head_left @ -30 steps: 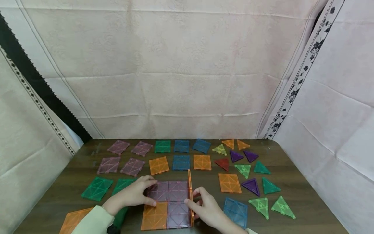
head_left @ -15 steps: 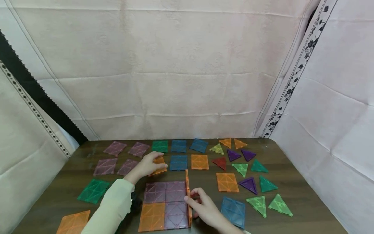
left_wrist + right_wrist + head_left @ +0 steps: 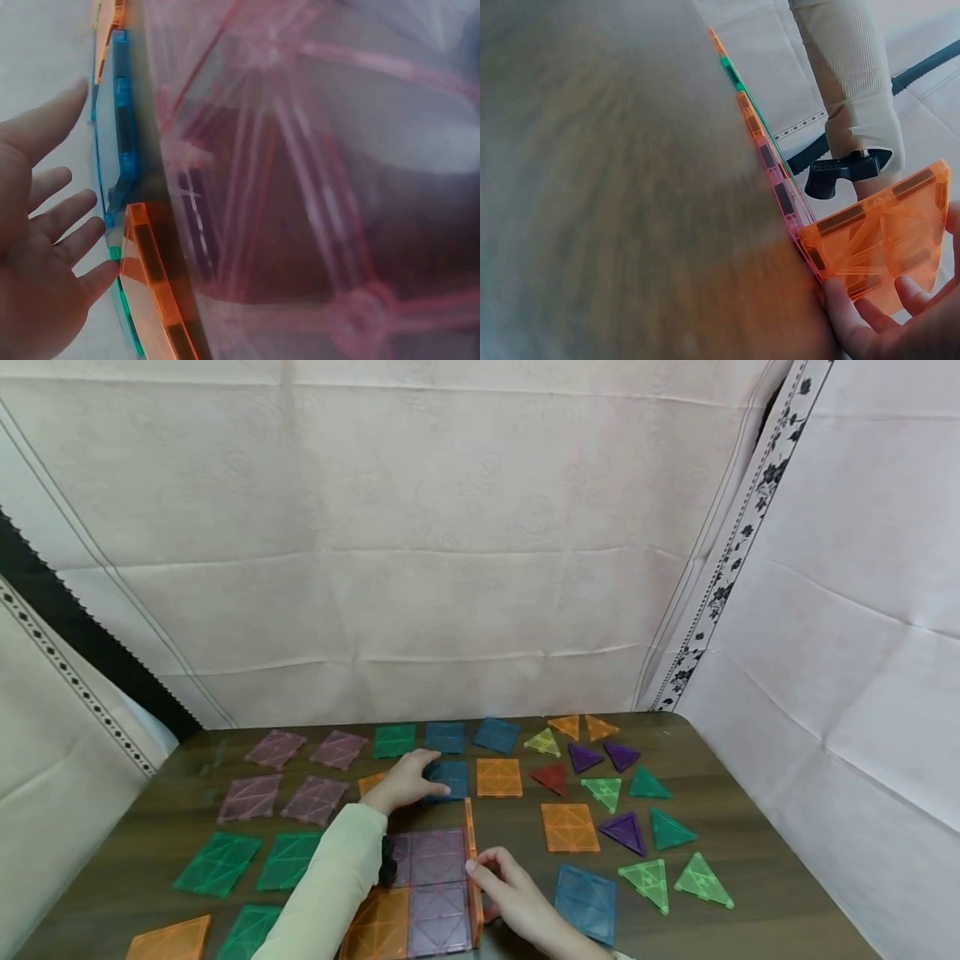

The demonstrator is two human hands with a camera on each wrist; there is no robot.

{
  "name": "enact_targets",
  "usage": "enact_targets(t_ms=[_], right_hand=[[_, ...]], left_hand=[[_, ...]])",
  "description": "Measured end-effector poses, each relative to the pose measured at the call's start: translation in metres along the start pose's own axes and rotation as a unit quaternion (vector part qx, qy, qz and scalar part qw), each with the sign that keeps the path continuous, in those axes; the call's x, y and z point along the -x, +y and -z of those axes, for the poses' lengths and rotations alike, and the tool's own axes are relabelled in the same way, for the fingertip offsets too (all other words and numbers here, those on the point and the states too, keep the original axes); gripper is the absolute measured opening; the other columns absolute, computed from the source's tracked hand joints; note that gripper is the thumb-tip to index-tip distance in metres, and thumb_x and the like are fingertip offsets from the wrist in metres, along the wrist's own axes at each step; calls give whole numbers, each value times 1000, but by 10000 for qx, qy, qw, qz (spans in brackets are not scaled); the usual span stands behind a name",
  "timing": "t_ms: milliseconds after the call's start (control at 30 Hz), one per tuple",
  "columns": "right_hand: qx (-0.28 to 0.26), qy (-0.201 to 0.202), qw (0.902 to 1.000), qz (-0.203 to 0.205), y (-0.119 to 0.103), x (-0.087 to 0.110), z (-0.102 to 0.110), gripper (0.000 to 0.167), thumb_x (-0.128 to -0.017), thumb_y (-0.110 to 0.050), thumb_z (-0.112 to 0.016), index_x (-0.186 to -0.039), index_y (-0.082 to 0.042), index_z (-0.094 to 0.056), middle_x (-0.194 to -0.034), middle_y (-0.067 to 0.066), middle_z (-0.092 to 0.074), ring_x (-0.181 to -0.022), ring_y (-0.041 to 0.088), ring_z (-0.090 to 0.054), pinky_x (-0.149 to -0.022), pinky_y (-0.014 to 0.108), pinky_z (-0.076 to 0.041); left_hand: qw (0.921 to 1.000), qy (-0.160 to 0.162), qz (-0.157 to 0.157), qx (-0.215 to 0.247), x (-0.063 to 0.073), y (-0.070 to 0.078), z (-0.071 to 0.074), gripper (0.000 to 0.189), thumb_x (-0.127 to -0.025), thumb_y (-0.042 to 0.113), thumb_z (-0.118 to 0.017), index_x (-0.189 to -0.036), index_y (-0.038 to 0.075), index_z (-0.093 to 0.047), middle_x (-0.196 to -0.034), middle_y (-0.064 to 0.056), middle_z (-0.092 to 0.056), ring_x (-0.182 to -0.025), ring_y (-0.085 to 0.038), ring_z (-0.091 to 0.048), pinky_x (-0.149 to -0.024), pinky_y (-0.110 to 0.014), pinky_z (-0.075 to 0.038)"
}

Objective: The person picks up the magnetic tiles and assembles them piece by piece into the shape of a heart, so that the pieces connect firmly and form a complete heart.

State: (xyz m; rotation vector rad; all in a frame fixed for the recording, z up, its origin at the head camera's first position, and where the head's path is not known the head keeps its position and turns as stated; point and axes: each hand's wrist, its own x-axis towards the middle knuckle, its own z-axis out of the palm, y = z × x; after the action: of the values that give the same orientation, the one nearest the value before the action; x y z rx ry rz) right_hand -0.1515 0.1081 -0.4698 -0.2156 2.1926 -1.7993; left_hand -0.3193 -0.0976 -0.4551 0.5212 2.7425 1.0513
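Observation:
In the head view my left hand [image 3: 405, 783] reaches over a blue square magnetic tile [image 3: 458, 777] in the far rows. The left wrist view has the hand's thumb and fingers apart beside that tile's edge [image 3: 124, 120], gripping nothing. My right hand [image 3: 517, 897] pinches an upright orange magnetic tile [image 3: 470, 827] with thumb and fingers. This orange tile [image 3: 900, 225] stands along the right side of a flat square of joined tiles. Purple tiles [image 3: 438, 914] and an orange tile [image 3: 382, 922] make up that square, partly hidden under my left sleeve.
Purple tiles [image 3: 250, 797] and green tiles [image 3: 217, 862] lie at the left. Orange squares [image 3: 570, 827], a large blue tile [image 3: 586, 902] and several small triangles [image 3: 624, 832] are spread at the right. Cloth [image 3: 450, 527] hangs behind the table.
My left hand has left the flat square, passed over the orange tile at the back, and moved right to the blue tile. My right hand stays at the upright orange tile.

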Motion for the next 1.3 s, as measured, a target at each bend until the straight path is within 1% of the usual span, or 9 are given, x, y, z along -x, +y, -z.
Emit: enact_targets(t_ms=[67,167,300,533,733,900,1067,1133,1300], right_hand=[[-36,18,10000,-17,0,0,-1,40,-101,-38,-49,-116,-2,-50,-105,6,-57,-92,16,-54,-63,36,-53],[-42,22,10000,9,0,0,-1,40,-100,-38,-49,-116,-2,-50,-106,7,-57,-93,16,-54,-63,36,-53],[-63,-21,10000,3,1,0,1,39,-101,-38,-49,-116,-2,-50,-107,7,-57,-96,17,-54,-64,37,-53],[-74,-64,10000,7,1,-1,1,39,-101,-38,-49,-117,-2,-49,-108,7,-56,-97,17,-53,-65,38,-54],[-9,-47,9999,127,1,0,0,44,-101,-38,-49,-126,-2,-45,-119,12,-54,-103,23,-55,-63,37,-52],[-47,-63,9998,185,-1,0,1,51,-101,-37,-48,-136,-2,-39,-127,19,-52,-110,31,-55,-64,38,-53],[-105,-108,9996,237,-3,2,1,54,-101,-37,-48,-140,-2,-35,-129,21,-51,-112,32,-55,-65,39,-53],[-94,-107,9996,254,-4,3,1,54,-101,-37,-48,-140,-3,-35,-128,20,-52,-112,32,-54,-65,38,-53],[-73,-122,9995,270,-5,4,0,55,-100,-39,-49,-140,-4,-36,-128,20,-52,-112,32,-54,-65,37,-53]], left_hand=[[9996,-108,44,-249,-1,1,-1,70,-85,25,-75,-144,1,-43,-149,-22,-36,-138,-40,-31,-108,-56,-30],[9987,-180,99,-470,-1,1,-2,71,-84,25,-76,-143,3,-45,-149,-21,-37,-137,-40,-31,-108,-55,-31],[9984,-155,73,-543,0,1,-3,73,-81,25,-79,-142,3,-46,-145,-22,-40,-134,-40,-34,-106,-55,-34],[9966,-20,-235,-786,5,5,-2,79,-74,24,-85,-140,0,-48,-125,-14,-46,-113,-30,-42,-95,-46,-43],[9970,202,-413,-620,16,8,-4,71,-73,19,-85,-134,-1,-54,-113,-9,-46,-101,-23,-43,-88,-42,-45],[9980,264,-490,-287,26,9,-3,63,-76,13,-82,-132,2,-55,-111,-6,-44,-96,-21,-50,-84,-39,-47],[9971,306,-664,-189,36,11,-3,54,-79,9,-80,-127,6,-56,-109,-1,-44,-92,-17,-52,-78,-35,-48],[9964,386,-729,-209,39,12,-4,50,-79,8,-79,-124,8,-58,-110,0,-47,-95,-17,-53,-80,-35,-49],[9949,537,-847,-92,47,15,-5,39,-80,5,-77,-114,12,-59,-113,-3,-58,-104,-21,-57,-87,-43,-49]])
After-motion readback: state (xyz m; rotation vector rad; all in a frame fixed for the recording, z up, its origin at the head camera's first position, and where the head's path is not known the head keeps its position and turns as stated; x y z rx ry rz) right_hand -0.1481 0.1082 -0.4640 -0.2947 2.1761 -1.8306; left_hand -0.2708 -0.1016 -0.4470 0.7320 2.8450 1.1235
